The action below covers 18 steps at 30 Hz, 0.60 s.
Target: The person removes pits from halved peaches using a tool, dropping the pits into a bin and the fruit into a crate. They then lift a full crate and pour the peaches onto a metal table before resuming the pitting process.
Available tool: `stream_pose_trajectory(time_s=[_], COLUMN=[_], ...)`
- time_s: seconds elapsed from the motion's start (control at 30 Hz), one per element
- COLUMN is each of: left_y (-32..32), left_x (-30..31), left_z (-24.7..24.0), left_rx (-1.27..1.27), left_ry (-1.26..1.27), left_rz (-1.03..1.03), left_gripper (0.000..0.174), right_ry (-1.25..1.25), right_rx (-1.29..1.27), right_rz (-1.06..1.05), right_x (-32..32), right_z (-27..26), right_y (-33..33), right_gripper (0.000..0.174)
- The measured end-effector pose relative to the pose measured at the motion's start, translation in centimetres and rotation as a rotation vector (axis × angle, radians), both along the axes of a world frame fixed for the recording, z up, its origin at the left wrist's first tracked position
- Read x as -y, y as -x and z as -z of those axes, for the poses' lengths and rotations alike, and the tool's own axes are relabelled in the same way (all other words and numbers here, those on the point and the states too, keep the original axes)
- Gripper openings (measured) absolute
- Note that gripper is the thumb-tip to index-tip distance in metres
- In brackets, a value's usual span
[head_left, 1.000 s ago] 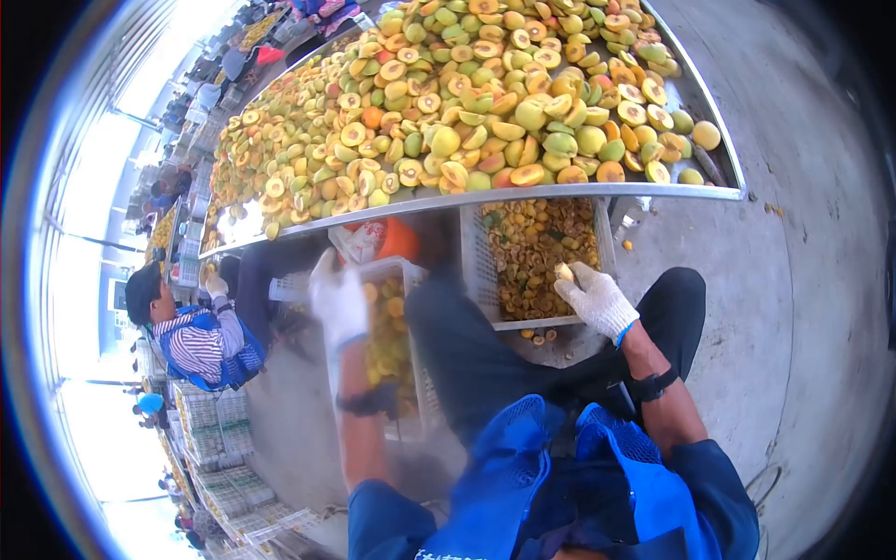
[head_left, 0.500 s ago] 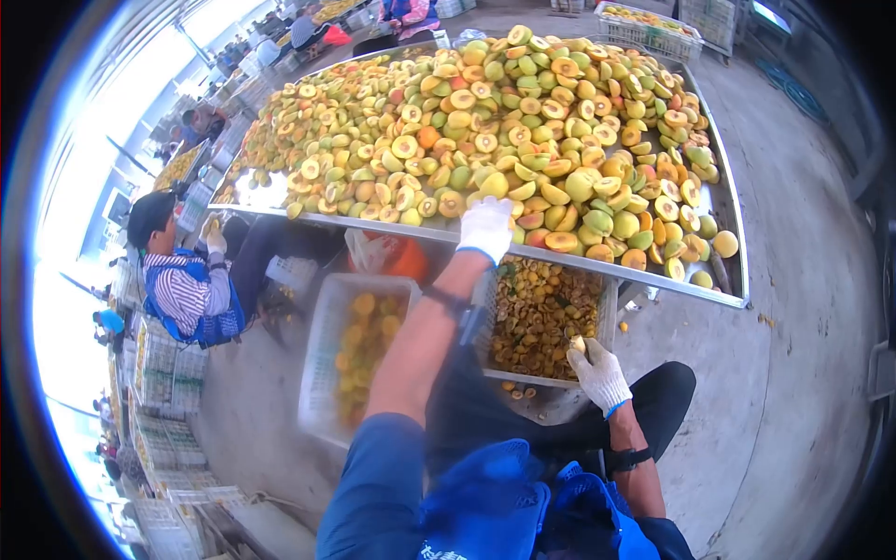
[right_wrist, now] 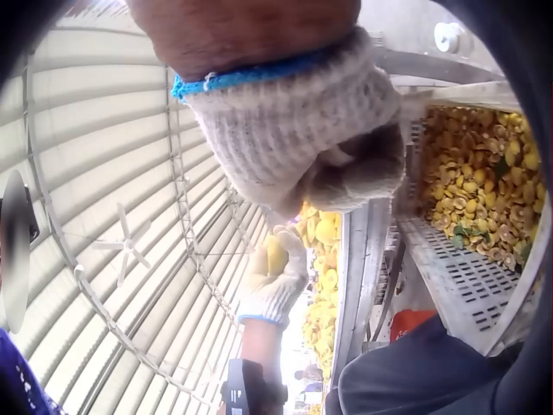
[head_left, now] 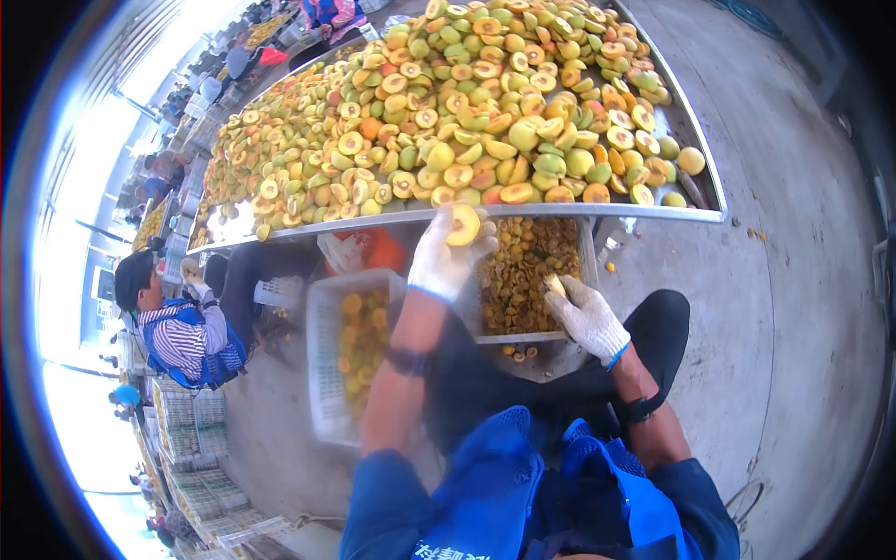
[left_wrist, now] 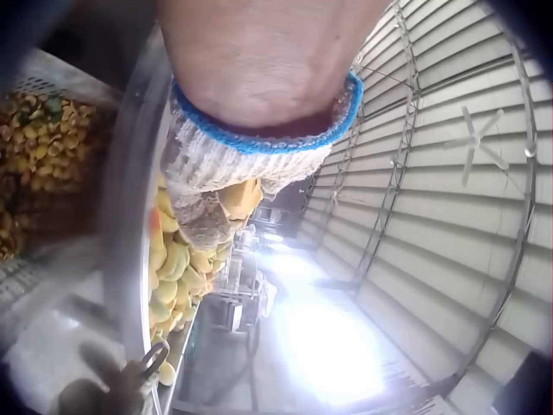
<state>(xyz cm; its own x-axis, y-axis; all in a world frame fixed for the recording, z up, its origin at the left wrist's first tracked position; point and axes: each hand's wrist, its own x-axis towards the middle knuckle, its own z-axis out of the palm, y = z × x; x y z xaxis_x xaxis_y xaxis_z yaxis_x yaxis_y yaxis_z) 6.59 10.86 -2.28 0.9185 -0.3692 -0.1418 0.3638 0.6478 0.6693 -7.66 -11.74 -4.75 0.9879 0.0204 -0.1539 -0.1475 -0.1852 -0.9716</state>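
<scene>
My gloved left hand point(head_left: 446, 266) holds a yellow peach half point(head_left: 463, 225), cut face up, just in front of the metal table's rim point(head_left: 653, 214). The right wrist view also shows this fruit, between thumb and fingers. My gloved right hand point(head_left: 592, 319) grips a small tool point(head_left: 555, 285) with a pale handle, over the near edge of a crate of brown-yellow scraps. In the left wrist view a metal loop point(left_wrist: 155, 358) sticks out at the right hand's fingers. Halved peaches point(head_left: 504, 112) are heaped on the table, some with stones in them.
Under the table stands the scrap crate point(head_left: 588, 257). A white crate point(head_left: 320, 364) with yellow fruit is left of my legs, near a red-orange container point(head_left: 385, 250). Another person point(head_left: 191, 341) sits farther left, by stacked crates point(head_left: 187, 425).
My left hand went from above the white crate to the heap, then drew back to the rim with a peach half. The right hand keeps its tool near the scrap crate.
</scene>
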Motion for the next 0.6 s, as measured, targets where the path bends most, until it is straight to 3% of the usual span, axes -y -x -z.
stream_pose_trajectory(time_s=[0.17, 0.27, 0.37, 0.43, 0.6], left_y=[4.4, 6.6, 7.8, 8.4, 9.6], left_x=[1.3, 2.4, 3.5, 3.9, 5.0], left_z=[0.3, 0.0, 0.1, 0.2, -0.7], left_rx=[-0.225, -0.133, -0.107, -0.065, -0.105], left_ry=[0.202, 0.115, 0.041, 0.067, 0.19], left_rz=[-0.007, -0.02, -0.08, -0.063, -0.084], left_gripper=[0.058, 0.046, 0.046, 0.042, 0.033], right_ry=[-0.141, -0.092, -0.038, -0.057, -0.115], right_rx=[-0.102, -0.08, -0.081, -0.049, -0.051], right_rz=[-0.102, -0.113, -0.11, -0.07, -0.032], right_x=[-1.0, -2.1, -2.9, -3.2, -3.7], right_z=[-5.0, -4.7, -5.1, -5.3, -3.6], right_y=[0.7, 0.8, 0.9, 1.3, 1.9], right_gripper=[0.025, 0.025, 0.026, 0.038, 0.04])
